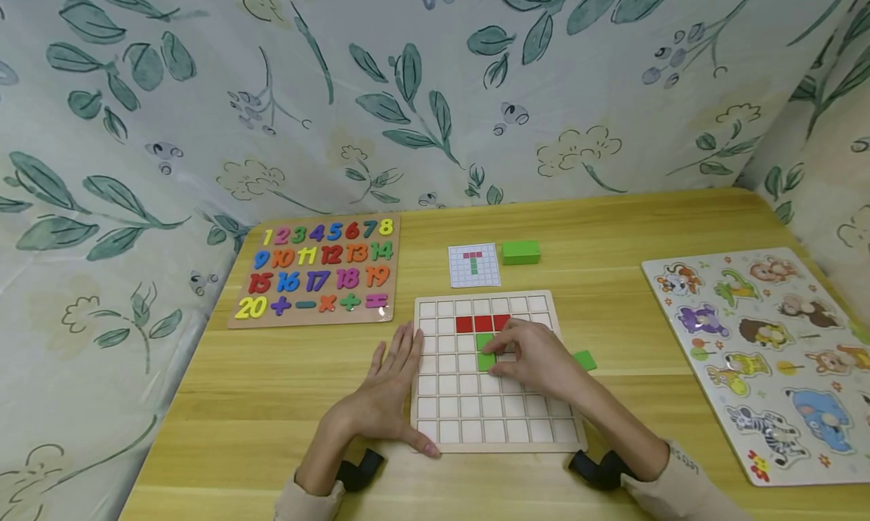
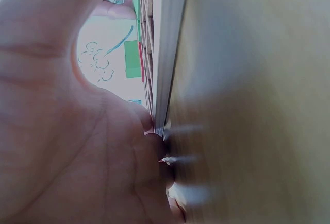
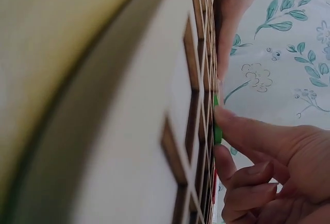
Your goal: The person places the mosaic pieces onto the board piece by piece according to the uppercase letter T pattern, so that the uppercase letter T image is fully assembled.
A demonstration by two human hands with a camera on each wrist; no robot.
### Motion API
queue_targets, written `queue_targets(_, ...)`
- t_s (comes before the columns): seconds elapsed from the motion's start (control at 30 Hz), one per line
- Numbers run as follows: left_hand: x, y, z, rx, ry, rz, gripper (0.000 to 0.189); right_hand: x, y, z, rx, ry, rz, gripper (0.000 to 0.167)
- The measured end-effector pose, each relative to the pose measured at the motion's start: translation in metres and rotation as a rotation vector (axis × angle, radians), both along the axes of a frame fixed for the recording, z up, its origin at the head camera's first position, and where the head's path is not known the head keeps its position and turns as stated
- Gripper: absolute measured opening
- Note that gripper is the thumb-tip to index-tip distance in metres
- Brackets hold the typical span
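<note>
A pale wooden grid board (image 1: pixel 447 408) lies flat in front of me. Three red square tiles (image 1: pixel 464 325) form a row near its top, the right one partly behind my fingers. Below the middle red one, a green tile (image 1: pixel 484 343) fills a cell. My right hand (image 1: pixel 537 355) pinches another green tile (image 1: pixel 485 362) by its edges between thumb and index finger, just under the first; the right wrist view shows this green tile (image 3: pixel 217 126) at the grid. My left hand (image 1: pixel 390 393) steadies the board, fingers extended along its left edge and thumb at the lower left corner.
Behind the board lie a pattern card (image 1: pixel 474 265) showing a red and green T and a green block or stack (image 1: pixel 520 253). A loose green tile (image 1: pixel 585 360) is beside the right forearm. A number puzzle (image 1: pixel 313 268) lies left, an animal puzzle (image 1: pixel 768 362) right.
</note>
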State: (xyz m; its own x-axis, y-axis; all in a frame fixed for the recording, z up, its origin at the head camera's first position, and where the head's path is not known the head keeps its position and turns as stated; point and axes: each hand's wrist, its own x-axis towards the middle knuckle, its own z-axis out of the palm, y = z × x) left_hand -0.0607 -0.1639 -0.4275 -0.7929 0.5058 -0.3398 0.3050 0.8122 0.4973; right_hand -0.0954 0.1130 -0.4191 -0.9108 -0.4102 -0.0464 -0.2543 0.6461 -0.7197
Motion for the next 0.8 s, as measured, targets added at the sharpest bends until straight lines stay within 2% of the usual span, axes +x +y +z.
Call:
queue_targets(0.3,0.0,0.0,0.001,0.006,0.001,-0.002,0.161,-0.001,0.0,-0.004,-0.022,-0.031,-0.04,0.022)
queue_targets(0.47,0.0,0.0,0.002,0.007,0.001,0.0,0.16,0.0,0.001,-0.003,-0.029,-0.031,-0.029,0.022)
queue_targets(0.63,0.0,0.0,0.002,0.005,0.003,-0.002,0.16,0.001,0.002,0.0,-0.02,-0.01,-0.005,0.021)
queue_targets(0.8,0.0,-0.001,0.001,0.006,0.013,-0.013,0.161,0.001,0.011,0.008,-0.008,-0.001,-0.049,0.015)
